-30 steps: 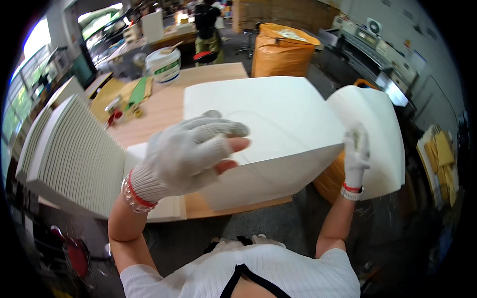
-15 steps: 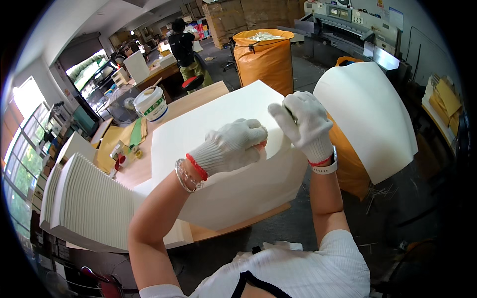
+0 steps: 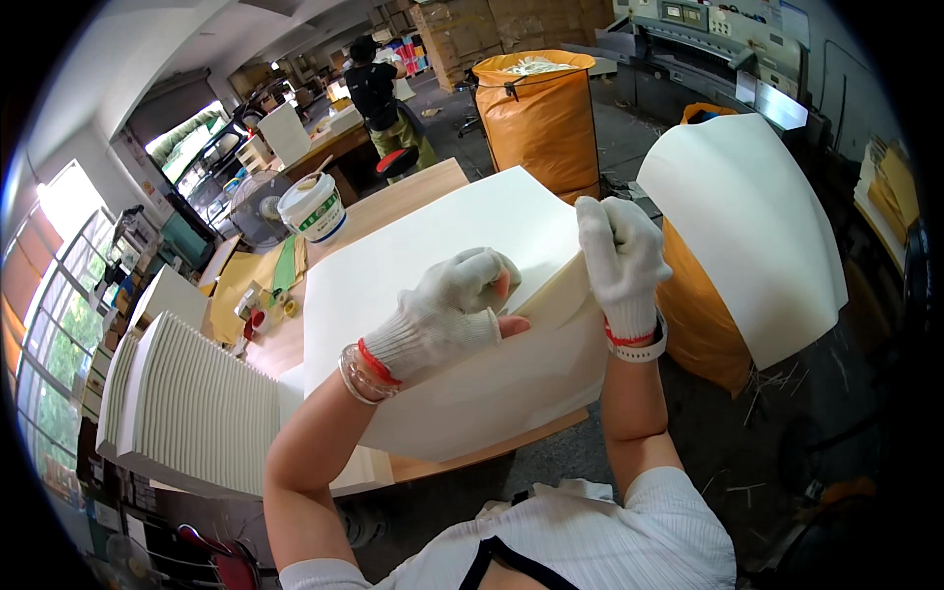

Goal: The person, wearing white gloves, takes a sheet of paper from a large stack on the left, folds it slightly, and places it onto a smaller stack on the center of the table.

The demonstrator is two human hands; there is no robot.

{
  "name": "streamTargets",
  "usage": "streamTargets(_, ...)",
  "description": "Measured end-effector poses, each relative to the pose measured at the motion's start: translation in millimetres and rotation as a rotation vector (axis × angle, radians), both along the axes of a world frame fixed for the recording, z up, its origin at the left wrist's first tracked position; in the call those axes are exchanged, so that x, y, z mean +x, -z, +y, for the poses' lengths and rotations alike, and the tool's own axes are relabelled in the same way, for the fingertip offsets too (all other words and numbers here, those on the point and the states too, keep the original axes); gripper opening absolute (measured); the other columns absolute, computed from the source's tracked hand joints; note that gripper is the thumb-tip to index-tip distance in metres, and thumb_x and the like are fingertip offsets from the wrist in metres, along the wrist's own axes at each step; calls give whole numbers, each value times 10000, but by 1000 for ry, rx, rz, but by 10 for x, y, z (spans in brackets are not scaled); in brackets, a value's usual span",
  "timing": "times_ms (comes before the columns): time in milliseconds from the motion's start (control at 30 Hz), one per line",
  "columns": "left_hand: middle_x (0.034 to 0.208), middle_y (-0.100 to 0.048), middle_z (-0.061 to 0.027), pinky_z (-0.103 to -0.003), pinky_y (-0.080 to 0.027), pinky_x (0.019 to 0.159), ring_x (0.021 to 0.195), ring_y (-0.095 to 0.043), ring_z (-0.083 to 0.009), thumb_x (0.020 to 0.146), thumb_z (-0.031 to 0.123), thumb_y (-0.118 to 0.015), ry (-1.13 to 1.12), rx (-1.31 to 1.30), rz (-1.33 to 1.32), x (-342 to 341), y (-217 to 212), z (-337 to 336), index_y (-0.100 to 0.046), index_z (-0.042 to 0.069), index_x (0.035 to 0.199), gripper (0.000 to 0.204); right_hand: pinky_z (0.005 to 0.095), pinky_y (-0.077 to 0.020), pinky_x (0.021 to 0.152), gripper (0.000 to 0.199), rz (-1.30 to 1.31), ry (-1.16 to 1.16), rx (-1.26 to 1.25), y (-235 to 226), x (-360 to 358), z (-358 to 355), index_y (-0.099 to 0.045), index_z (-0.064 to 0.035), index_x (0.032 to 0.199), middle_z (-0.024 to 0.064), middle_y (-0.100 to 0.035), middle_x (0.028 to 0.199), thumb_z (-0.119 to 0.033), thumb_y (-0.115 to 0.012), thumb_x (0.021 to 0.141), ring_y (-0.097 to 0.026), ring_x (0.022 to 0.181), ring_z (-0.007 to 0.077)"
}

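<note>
A stack of large white paper sheets (image 3: 393,251) lies on a wooden table, with its near side curving down toward me. My left hand (image 3: 447,300), in a white knit glove with bare finger tips, is closed at the lifted near edge, thumb and fingers pinching the paper. At the right corner, my right hand (image 3: 624,258), gloved too, has its fingers folded tight on the sheet's edge. Between both hands the edge is raised and bent, leaving a gap over the layer below. Left of me stands a fanned stack of white paper (image 3: 202,403).
A white bucket (image 3: 313,208) and tape rolls (image 3: 258,322) sit on the table (image 3: 393,205). Orange bags (image 3: 539,123) stand beyond and right, one under a big white sheet (image 3: 737,226). A person (image 3: 374,93) stands at a far table. Machinery (image 3: 718,59) lines the back right.
My right hand has come down onto the sheet's corner and its fingers have closed. The paper edge between my hands has risen. My left hand has curled more, its thumb now showing.
</note>
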State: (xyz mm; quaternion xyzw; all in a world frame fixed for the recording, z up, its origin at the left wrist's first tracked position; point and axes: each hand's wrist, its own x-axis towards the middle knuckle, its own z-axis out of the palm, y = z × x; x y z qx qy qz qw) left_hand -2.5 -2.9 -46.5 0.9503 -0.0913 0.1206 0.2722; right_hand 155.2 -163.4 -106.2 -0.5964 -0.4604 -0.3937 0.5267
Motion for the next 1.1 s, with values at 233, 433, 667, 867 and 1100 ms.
streamTargets(233,1042,-644,-63,-331,-492,863,936,-612,-197,822,148,-798,-61,-125,-13,-42,22,-33,-586,54,1187,432,362,-358,552,107,94,-61,35,3,-29,-18,-640,7,982,85,-414,640,-31,-594,893,-439,576,237)
streamTargets(433,1085,-629,-107,-352,-490,879,989,-630,-263,851,118,-765,91,101,54,5,3,75,-628,36,1207,390,377,-363,547,114,117,-86,42,20,-16,-2,-641,16,997,96,-432,655,-31,-590,907,-444,580,251)
streamTargets(667,1093,-616,-130,-350,-483,874,958,-611,-272,855,122,-756,101,-6,-182,30,129,49,-636,45,1091,276,383,-365,545,119,41,-43,68,36,-20,-7,-648,26,1001,94,-453,665,-34,-588,916,-451,584,254)
streamTargets(867,1117,-625,-130,-354,-485,880,969,-614,-264,865,71,-712,131,56,-42,26,52,84,-617,63,1005,169,384,-364,547,87,127,-102,59,54,-5,-5,-646,19,971,92,-441,664,-22,-579,935,-448,587,262)
streamTargets(1100,1112,-625,-110,-337,-479,909,999,-614,-260,839,55,-742,102,29,-188,27,110,-3,-634,67,1055,241,388,-368,548,94,90,-84,60,42,-10,-1,-639,14,999,89,-430,658,-29,-578,941,-455,593,267)
